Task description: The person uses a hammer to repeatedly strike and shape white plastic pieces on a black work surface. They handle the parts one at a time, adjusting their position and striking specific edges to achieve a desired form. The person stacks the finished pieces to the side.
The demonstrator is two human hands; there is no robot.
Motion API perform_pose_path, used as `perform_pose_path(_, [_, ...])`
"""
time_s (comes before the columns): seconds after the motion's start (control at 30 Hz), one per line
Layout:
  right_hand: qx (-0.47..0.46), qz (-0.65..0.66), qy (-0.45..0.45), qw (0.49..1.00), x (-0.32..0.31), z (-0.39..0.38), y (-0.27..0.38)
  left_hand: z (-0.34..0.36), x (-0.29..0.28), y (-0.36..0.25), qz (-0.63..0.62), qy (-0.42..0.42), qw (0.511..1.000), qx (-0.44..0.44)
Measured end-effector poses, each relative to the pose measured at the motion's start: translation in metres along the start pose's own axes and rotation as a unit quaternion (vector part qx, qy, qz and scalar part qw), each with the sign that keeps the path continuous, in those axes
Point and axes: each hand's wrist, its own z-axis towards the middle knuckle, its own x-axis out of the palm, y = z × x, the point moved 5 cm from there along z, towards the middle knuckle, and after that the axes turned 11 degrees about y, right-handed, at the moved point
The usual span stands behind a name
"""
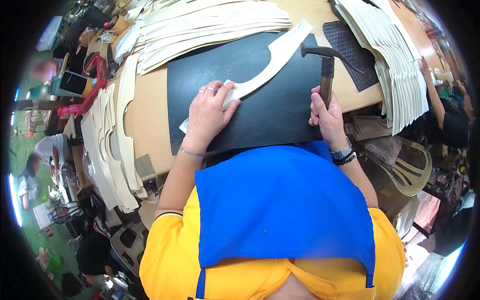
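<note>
My left hand [210, 110] has its bent fingers pressed on the lower end of a curved white cut piece [272, 65], holding it on a black square mat [240, 130]. The piece runs diagonally up to the mat's top right. My right hand [325, 112] is closed round the wooden handle of a hammer [327, 70], held upright over the mat's right side. The hammer's dark curved head is beside the piece's upper part, with a gap between them.
Stacks of white pieces [210, 25] lie behind, at left [105, 145] and at right [390, 80], on a tan table [147, 117]. A dark textured pad [345, 50] is behind the hammer. A plastic chair [410, 165] stands right. Other people work at both sides.
</note>
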Motion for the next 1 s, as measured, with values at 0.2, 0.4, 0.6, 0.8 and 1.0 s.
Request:
perform_pose_path(0.2, [-0.062, -0.021, -0.037, 0.997, 0.003, 0.003, 0.002, 0.016, -0.009, 0.011, -0.317, -0.019, 0.940, -0.124])
perform_pose_path(0.4, [-0.107, -0.077, 0.040, 0.990, 0.047, 0.034, 0.029, 0.014, 0.019, -0.015, -0.747, -0.007, 0.658, -0.093])
perform_pose_path(0.6, [-0.170, -0.089, 0.085, 0.978, 0.069, 0.043, 0.051, 0.006, 0.022, -0.029, -0.728, -0.015, 0.681, -0.076])
perform_pose_path(0.8, [-0.180, -0.116, 0.094, 0.972, 0.072, 0.039, 0.051, 0.002, 0.031, -0.027, -0.744, 0.015, 0.661, -0.097])
perform_pose_path(1.0, [-0.156, -0.111, 0.076, 0.979, 0.069, 0.039, 0.048, 0.004, 0.032, -0.035, -0.743, -0.010, 0.665, -0.072])
